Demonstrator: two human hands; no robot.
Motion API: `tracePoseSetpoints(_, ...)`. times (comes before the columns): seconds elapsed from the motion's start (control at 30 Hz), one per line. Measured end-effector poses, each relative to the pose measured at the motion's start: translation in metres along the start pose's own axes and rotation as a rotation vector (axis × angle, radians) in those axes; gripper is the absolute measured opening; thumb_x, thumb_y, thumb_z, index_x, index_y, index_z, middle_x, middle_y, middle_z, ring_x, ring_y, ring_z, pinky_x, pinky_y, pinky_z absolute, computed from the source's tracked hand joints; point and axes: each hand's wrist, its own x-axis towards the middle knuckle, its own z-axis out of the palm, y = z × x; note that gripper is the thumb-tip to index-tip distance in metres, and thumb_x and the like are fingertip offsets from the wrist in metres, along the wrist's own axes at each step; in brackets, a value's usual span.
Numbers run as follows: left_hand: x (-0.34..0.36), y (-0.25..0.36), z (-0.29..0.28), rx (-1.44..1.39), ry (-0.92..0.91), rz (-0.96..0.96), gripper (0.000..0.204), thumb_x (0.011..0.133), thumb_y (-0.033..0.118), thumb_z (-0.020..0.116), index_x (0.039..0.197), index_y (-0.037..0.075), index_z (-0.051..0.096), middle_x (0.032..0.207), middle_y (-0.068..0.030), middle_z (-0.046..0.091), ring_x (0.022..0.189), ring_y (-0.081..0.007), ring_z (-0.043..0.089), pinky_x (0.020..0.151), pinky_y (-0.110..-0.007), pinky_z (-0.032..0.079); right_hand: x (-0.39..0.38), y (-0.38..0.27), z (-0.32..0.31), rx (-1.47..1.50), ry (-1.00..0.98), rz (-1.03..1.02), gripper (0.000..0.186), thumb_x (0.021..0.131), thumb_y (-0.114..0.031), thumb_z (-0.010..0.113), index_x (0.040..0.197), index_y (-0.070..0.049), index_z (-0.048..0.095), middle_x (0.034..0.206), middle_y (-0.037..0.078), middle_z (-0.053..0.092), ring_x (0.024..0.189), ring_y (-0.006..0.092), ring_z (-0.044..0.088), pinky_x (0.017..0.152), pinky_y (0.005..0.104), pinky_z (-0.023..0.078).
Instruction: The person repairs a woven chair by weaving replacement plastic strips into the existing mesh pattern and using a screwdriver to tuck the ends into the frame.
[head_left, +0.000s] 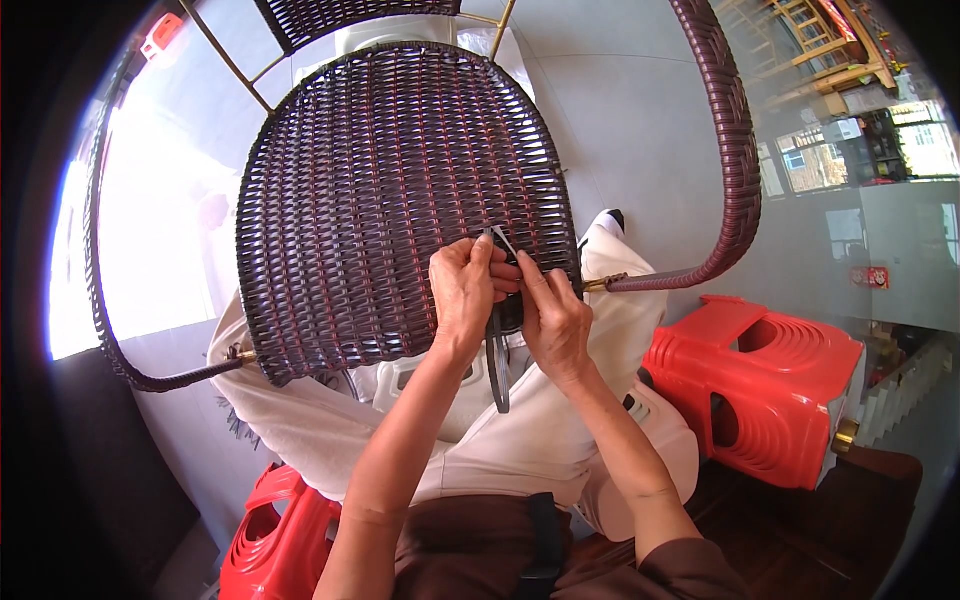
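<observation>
A dark brown woven chair panel with reddish strands lies across my lap. At its lower right part, near the rim, my left hand is closed, with thumb and index finger pinching a flat dark weaving strip. The strip's loose length hangs in a loop below my fingers. Opposite it, my right hand has its fingers bent together at the upper part of the strip; the exact point of its grip is partly hidden. Both hands are close together, right over the weave.
Wrapped armrests, one on the right and one curving down the left, flank the panel. Red plastic stools stand at right and lower left. Another woven part is at the top. Wooden furniture stands far right.
</observation>
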Motion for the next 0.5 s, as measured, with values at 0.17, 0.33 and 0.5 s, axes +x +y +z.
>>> tracePoseSetpoints(0.17, -0.001, -0.002, 0.005, 0.034, 0.057, 0.019, 0.035, 0.093, 0.021, 0.046, 0.077, -0.006, 0.06, 0.062, -0.0126, 0.064, 0.051, -0.0154, 0.061, 0.047, -0.025, 0.049, 0.001, -0.002, -0.001, 0.017, 0.013, -0.003, 0.041, 0.076, 0.002, 0.06, 0.117, -0.006, 0.059, 0.072, 0.008, 0.051, 0.056, 0.0253, 0.057, 0.048, 0.0341, 0.046)
tracePoseSetpoints(0.33, 0.0, -0.001, -0.001, 0.014, -0.003, -0.004, 0.035, 0.092, 0.024, 0.048, 0.08, -0.006, 0.06, 0.064, -0.0141, 0.064, 0.053, -0.017, 0.062, 0.048, -0.025, 0.049, 0.001, -0.003, -0.002, 0.034, 0.003, 0.035, 0.04, 0.077, 0.006, 0.059, 0.116, -0.007, 0.06, 0.072, 0.01, 0.054, 0.058, 0.0261, 0.057, 0.05, 0.0346, 0.046)
tracePoseSetpoints(0.5, 0.0, 0.001, -0.011, 0.031, -0.081, -0.061, 0.033, 0.09, 0.025, 0.049, 0.083, -0.006, 0.061, 0.068, -0.0148, 0.065, 0.054, -0.0171, 0.061, 0.047, -0.024, 0.048, 0.002, -0.003, -0.002, 0.036, 0.005, 0.034, 0.04, 0.078, 0.005, 0.059, 0.116, -0.007, 0.06, 0.072, 0.01, 0.054, 0.058, 0.0257, 0.057, 0.05, 0.0344, 0.046)
